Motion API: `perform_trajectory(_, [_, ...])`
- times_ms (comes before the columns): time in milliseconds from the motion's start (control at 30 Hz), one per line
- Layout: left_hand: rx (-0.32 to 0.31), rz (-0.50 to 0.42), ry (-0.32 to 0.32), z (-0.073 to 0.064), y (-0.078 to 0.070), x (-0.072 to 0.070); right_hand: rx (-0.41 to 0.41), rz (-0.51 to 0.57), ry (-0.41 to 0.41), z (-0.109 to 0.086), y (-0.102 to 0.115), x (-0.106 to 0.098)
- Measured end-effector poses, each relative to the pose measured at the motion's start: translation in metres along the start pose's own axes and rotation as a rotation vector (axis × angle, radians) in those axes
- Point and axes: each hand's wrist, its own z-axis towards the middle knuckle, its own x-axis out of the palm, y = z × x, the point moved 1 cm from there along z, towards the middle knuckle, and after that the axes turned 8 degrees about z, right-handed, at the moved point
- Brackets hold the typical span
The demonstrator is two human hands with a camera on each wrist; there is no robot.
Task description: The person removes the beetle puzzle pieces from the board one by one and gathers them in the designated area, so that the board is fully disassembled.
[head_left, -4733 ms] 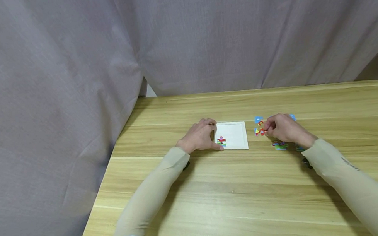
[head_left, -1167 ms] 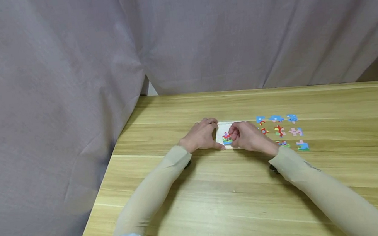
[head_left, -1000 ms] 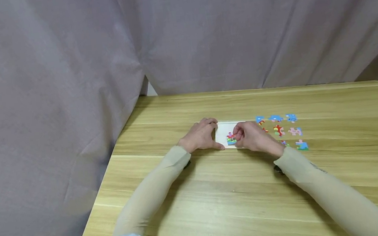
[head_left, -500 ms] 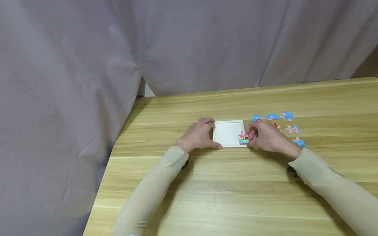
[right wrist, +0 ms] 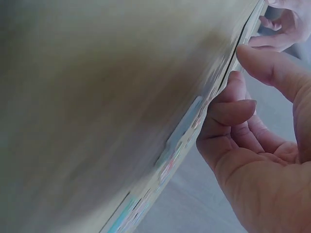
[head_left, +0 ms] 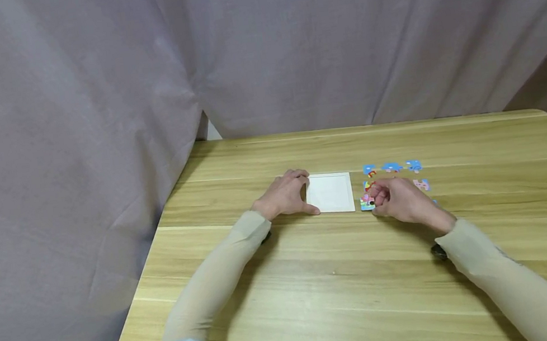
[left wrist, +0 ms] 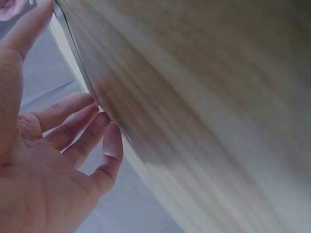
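My left hand holds the left side of a square white puzzle tray, thumb at its near corner and fingers along its far part. In the left wrist view the curled fingertips meet the edge of the tray. Just right of the tray, my right hand pinches a green, pink and blue jigsaw piece low over the table, or on it; I cannot tell which. A red and yellow piece lies behind it, partly covered by the fingers.
Several jigsaw pieces lie in rows right of the tray: a blue and red one, a blue one, another blue one and a pink one. The hand hides others. Grey curtains hang behind the wooden table.
My right hand has carried the green, pink and blue piece rightward out of the tray, past its right edge. The tray's white floor now shows throughout. My left hand keeps its hold.
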Motion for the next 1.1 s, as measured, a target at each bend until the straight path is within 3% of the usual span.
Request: perform_trajectory(1100, [-0.001,-0.004,0.004,0.001,-0.001,0.0,0.043,-0.029,0.072,-0.004,-0.004,-0.013])
